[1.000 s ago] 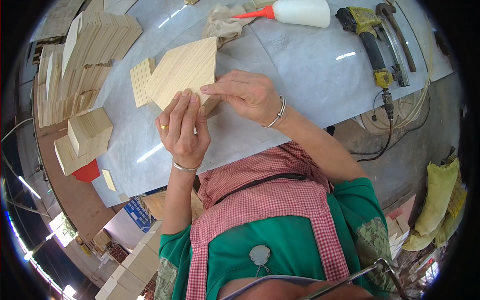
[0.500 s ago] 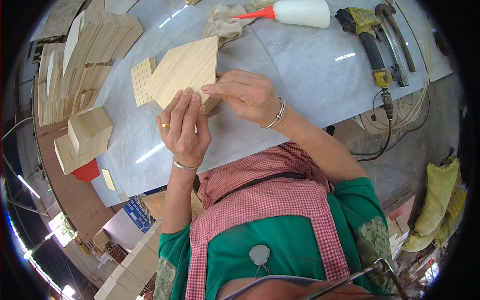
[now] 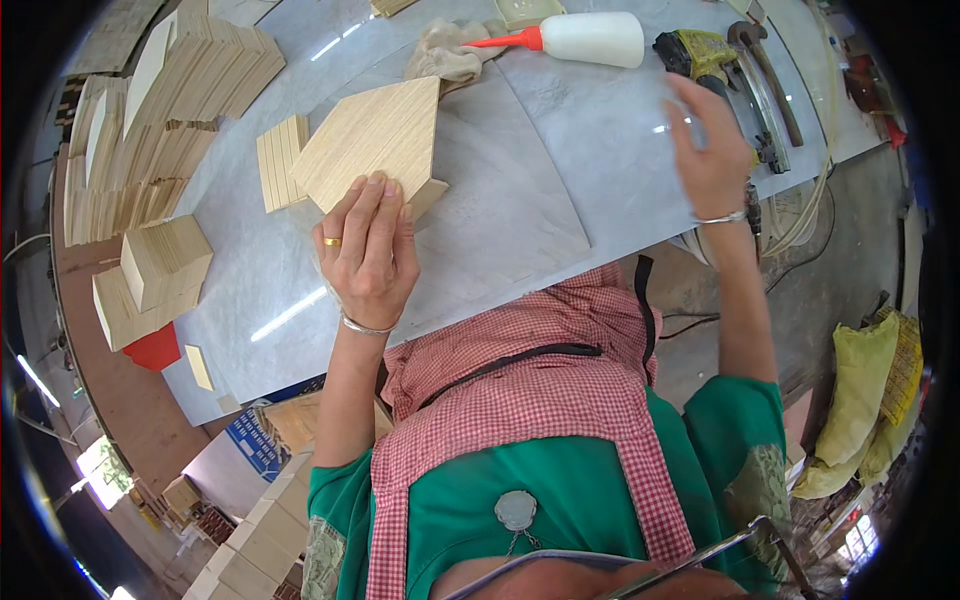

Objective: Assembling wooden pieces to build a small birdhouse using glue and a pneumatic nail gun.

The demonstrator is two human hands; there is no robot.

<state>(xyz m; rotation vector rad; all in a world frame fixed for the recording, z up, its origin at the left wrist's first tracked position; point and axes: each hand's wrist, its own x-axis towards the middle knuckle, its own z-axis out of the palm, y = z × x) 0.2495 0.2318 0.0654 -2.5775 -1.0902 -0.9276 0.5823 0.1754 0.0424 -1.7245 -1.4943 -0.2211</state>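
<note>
Head view: broad grey table (image 3: pixel 610 165) across the upper half, with stacks of pale wooden boards (image 3: pixel 205 75) along the left side. Near the middle of the tabletop, a five-sided wooden board (image 3: pixel 372 132), with a narrower wooden piece (image 3: pixel 431 198) showing beneath the lower right edge; joined or merely touching, impossible to tell. Judged by thin edge and plain grain, probably light, stiff and not very slippery, yet liable to chip at the points or to slide if pressed unevenly; best taken by the straight edges, fingers flat on the face, thumb against the side. At upper right, a yellow-and-black nail gun (image 3: pixel 688 52) beside a hammer (image 3: pixel 774 88); farther left, a white bottle (image 3: pixel 595 40) with red spout. Left hand (image 3: pixel 368 250) holding the board at the near edge, fingers close together on top, thumb low at the side. Right hand (image 3: pixel 712 155) blurred, well apart from the board and near the nail gun, thumb and fingers spread, apparently empty; contact with the tool unclear. Smallest, a gold ring (image 3: pixel 332 242) on a left finger.
</note>
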